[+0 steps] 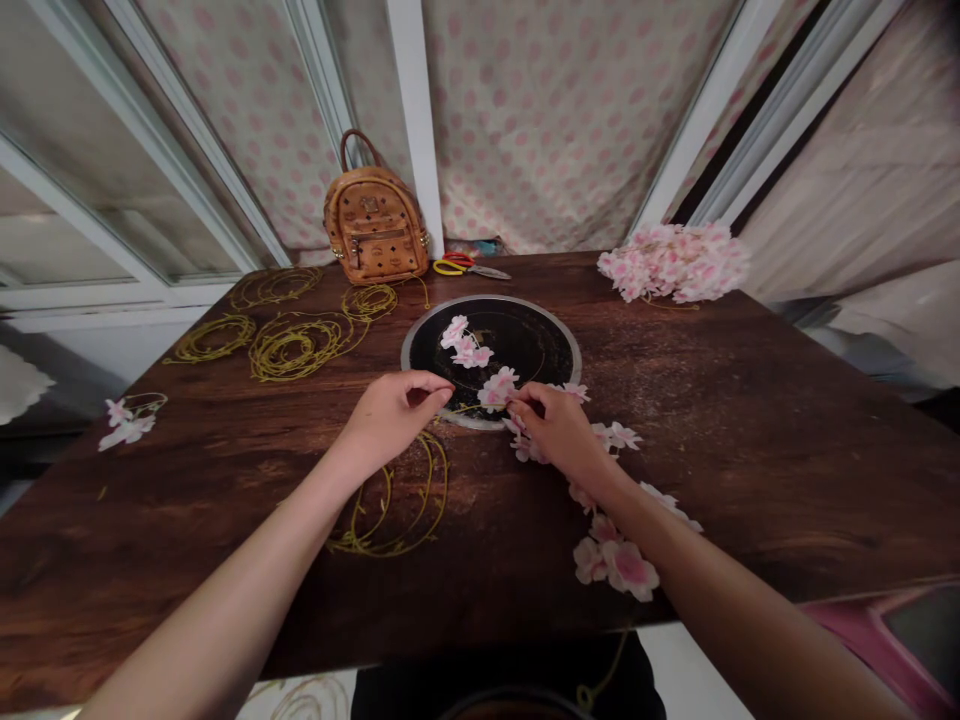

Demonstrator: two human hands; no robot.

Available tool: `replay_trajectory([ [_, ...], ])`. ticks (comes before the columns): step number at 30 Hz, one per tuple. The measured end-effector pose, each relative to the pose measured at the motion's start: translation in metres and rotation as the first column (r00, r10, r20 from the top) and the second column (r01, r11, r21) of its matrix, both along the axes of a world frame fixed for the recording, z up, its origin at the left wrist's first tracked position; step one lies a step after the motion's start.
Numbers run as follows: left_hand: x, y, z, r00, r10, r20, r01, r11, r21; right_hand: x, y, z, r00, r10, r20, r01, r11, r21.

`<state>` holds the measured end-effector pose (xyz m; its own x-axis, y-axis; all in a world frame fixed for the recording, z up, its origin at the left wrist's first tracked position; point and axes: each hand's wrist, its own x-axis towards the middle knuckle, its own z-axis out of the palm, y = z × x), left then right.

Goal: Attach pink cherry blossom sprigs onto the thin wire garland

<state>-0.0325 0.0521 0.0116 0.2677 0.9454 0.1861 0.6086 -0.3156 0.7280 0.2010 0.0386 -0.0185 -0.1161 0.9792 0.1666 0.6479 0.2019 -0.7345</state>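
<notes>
My left hand point(394, 410) pinches a thin yellow-green wire vine point(390, 500) at the near rim of the round black plate point(525, 340) set in the table. My right hand point(559, 425) is closed in a pinch on a pink cloth flower point(499, 388) on the same wire. A string of pink flowers point(615, 565) runs under my right wrist toward the table's near edge. More flowers point(465, 345) lie on the black plate.
Coils of bare wire point(296, 345) lie at the back left of the dark wooden table point(750, 420). A brown backpack point(375, 225) and scissors point(465, 266) stand at the back, a heap of pink flowers point(675, 262) at the back right. A small flower sprig point(127, 420) lies far left.
</notes>
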Motion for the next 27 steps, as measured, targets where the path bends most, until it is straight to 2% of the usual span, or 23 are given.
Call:
replay_trajectory([
  [4, 0.005, 0.014, 0.007, 0.997, 0.066, -0.035, -0.065, 0.998, 0.027, -0.001, -0.001, -0.001, 1.0, 0.0, -0.017, 0.0, 1.0, -0.026],
  [11, 0.029, 0.073, -0.001, 0.974, 0.19, -0.12, -0.171, 0.973, 0.156, 0.0, 0.001, -0.003, 1.0, 0.011, -0.027, -0.012, 1.0, -0.01],
  [14, 0.04, 0.089, -0.005, 0.969, 0.207, -0.134, -0.183, 0.968, 0.172, 0.0, 0.001, -0.003, 0.999, 0.018, -0.031, -0.018, 1.0, -0.012],
  [18, 0.043, 0.09, -0.012, 0.986, 0.112, -0.124, -0.1, 0.99, 0.104, 0.0, 0.001, -0.002, 0.999, 0.033, -0.008, -0.032, 0.999, 0.002],
  [20, 0.039, 0.085, -0.013, 0.991, 0.079, -0.109, -0.066, 0.992, 0.111, 0.0, 0.0, -0.001, 0.999, 0.034, -0.007, -0.034, 0.999, -0.004],
  [27, 0.005, 0.071, -0.005, 0.991, 0.136, -0.006, -0.134, 0.98, 0.146, -0.001, -0.001, 0.001, 1.0, 0.022, -0.005, -0.022, 0.999, -0.023],
])
